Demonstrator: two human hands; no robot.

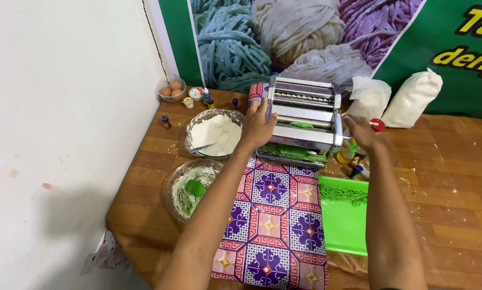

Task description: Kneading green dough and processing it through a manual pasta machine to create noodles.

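A shiny metal pasta machine [304,119] stands on a purple patterned cloth [276,225] on the wooden table. My left hand [257,126] presses against the machine's left side, steadying it. My right hand [362,130] grips the crank handle with a red knob [377,125] on the machine's right side. Green dough [302,124] sits in the rollers, and more green dough shows under the machine [292,152].
A glass bowl of flour [215,134] and a glass bowl with a green dough lump [190,188] stand at left. A green tray with cut green noodles [344,215] lies at right. Eggs in a bowl [170,89], small bottles [206,96] and two white bags [411,99] line the back.
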